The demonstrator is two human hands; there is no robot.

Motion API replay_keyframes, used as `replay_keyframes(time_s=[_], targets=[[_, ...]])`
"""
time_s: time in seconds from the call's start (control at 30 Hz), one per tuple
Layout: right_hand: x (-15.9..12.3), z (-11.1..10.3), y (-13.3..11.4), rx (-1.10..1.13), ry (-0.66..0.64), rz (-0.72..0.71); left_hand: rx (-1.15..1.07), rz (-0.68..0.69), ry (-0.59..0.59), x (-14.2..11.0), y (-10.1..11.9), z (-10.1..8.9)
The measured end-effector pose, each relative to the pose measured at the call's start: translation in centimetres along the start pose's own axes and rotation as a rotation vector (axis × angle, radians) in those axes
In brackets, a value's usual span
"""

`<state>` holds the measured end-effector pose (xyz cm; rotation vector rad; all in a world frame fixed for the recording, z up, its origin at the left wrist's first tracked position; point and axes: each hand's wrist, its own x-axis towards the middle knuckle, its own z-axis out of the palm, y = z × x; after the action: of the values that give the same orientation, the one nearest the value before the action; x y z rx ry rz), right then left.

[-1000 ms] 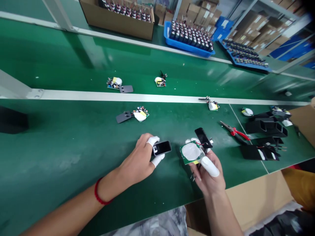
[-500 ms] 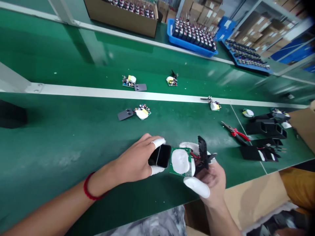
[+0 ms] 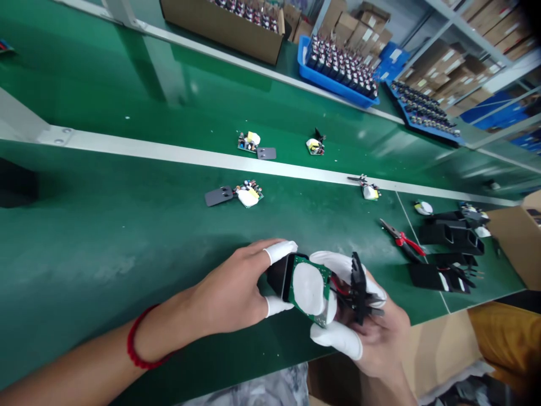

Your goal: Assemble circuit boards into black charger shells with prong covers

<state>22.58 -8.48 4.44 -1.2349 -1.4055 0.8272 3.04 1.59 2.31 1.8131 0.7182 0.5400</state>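
1. Black case [image 3: 278, 276], lower middle of the frame: the left hand [image 3: 228, 287] holds it pinched between fingers and thumb, open end facing right.
2. Green circuit board [image 3: 307, 288], just right of the case: the right hand [image 3: 382, 335] holds it by its edges, a white patch showing. Its left edge meets the case's mouth; I cannot tell whether any of it is inside.
3. Black plug cover [image 3: 359, 290]: upright by the right palm, prongs pointing right, with red wires [image 3: 340, 286] between it and the board.
4. White finger covers [image 3: 281, 252] on both hands; red bracelet [image 3: 137, 338] on the left wrist.
5. Green bench [image 3: 169, 237]: pliers [image 3: 401, 239] at right, near other cases [image 3: 437, 232]; a loose board [image 3: 248, 195] near centre.
6. Blue tray [image 3: 338, 84] of parts, upper middle, right of a cardboard box [image 3: 224, 34].
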Motion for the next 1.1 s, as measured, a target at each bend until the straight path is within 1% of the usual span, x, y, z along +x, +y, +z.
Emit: replay_keyframes(time_s=[0.17,0.33,0.47,0.67,0.83,1.1], targets=[[-0.17,-0.02,0.49,-0.026,-0.018,-0.019,0.029,0.010,-0.020,0.06,0.42,-0.21],[-0.15,0.09,0.58,-0.043,-0.027,-0.039,0.051,0.032,-0.018,-0.03,0.38,-0.23],[-0.24,0.24,0.51,-0.042,0.004,-0.019,0.051,0.018,-0.001,-0.06,0.37,-0.19],[-0.33,0.35,0.68,-0.052,-0.027,-0.013,0.069,0.046,-0.026,0.10,0.51,-0.31],[-0.40,0.27,0.60,-0.087,-0.031,-0.043,0.067,0.032,-0.039,0.03,0.47,-0.27],[-0.61,0.28,0.69,-0.100,-0.047,-0.035,0.069,0.004,-0.042,-0.09,0.28,-0.03]])
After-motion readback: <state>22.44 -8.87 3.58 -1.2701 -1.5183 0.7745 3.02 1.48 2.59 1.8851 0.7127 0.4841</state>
